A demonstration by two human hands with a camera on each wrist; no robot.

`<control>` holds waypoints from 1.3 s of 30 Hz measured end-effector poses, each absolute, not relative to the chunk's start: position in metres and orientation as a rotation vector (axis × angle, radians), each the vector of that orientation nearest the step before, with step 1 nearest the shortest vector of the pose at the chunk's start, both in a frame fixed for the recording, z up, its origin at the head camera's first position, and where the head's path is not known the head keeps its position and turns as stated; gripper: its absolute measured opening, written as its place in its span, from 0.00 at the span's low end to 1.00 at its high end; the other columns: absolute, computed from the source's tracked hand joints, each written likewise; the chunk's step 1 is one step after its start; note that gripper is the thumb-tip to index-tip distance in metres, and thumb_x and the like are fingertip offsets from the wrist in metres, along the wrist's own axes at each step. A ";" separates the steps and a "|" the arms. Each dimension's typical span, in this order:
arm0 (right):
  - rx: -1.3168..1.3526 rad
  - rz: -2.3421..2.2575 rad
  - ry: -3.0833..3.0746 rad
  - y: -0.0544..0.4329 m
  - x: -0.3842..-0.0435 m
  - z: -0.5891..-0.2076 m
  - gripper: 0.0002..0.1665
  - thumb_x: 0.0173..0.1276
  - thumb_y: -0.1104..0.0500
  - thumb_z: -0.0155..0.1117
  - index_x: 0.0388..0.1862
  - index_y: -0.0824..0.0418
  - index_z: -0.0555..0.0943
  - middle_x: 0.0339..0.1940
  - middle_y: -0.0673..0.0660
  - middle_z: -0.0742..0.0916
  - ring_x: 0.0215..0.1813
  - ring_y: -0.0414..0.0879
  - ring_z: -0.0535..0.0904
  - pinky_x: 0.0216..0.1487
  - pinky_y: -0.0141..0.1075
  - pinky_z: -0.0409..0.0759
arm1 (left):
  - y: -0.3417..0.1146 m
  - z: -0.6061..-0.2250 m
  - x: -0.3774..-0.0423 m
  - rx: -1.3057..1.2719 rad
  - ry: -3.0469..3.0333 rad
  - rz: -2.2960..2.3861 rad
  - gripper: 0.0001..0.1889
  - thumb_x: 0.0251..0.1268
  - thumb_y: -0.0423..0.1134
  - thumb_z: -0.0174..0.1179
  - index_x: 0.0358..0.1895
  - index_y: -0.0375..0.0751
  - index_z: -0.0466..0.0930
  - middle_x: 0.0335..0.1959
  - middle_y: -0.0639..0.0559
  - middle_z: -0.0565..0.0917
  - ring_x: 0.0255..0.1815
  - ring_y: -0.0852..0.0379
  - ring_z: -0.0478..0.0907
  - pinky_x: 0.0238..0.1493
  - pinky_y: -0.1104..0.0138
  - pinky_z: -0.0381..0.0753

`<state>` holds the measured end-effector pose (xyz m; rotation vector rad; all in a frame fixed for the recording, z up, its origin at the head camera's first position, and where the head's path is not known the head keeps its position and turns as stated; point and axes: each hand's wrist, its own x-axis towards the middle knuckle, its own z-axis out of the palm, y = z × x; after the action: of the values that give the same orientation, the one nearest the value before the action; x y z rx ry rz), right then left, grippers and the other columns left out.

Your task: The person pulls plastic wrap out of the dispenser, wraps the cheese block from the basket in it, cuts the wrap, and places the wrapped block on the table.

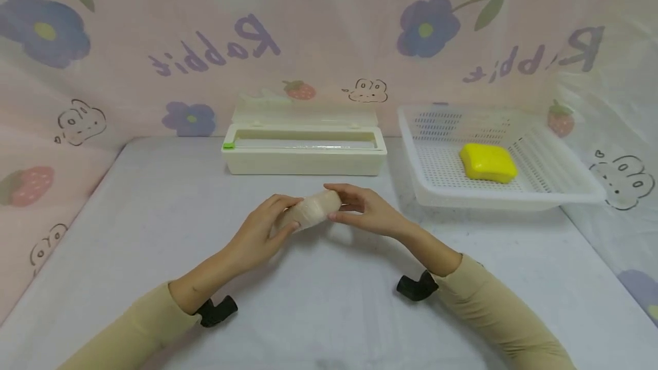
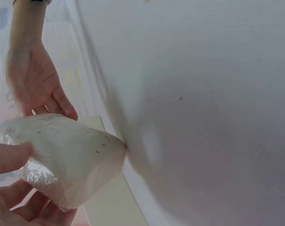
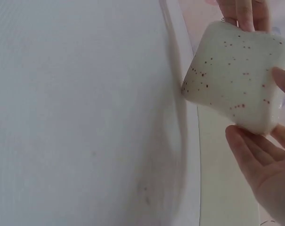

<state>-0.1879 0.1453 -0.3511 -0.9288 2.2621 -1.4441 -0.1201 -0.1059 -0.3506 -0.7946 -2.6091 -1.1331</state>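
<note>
Beige sleeves come in low from both sides, with a black piece at each wrist and plenty of white counter between the forearms. Farther in, the left hand grips one end of a pale slab, thumb on the near side; the right hand pinches its other end between thumb and finger. They hold it tilted, in front of the box. From the head it looks plain; the right wrist shows dark red specks, the left a glossy, creased wrap. Behind stands the box, lid up, a green tab at its left end. Open room runs left to the counter's edge. Right of it, a gap away, the basket holds a yellow block, its rim jutting past the counter's right edge. Printed cloth hangs at the back.
</note>
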 end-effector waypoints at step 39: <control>-0.715 -1.712 2.065 0.136 -0.159 -0.346 0.52 0.54 0.64 0.74 0.74 0.47 0.58 0.70 0.58 0.63 0.59 0.54 0.79 0.54 0.42 0.81 | -0.108 -0.343 -0.118 -0.012 -2.625 -1.886 0.24 0.74 0.44 0.50 0.68 0.42 0.61 0.67 0.44 0.67 0.53 0.47 0.80 0.45 0.64 0.81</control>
<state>-0.1588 0.1364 -0.3465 -0.7145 2.0647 -1.7124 -0.1183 -0.1080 -0.3431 -0.0115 -2.6252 -1.8858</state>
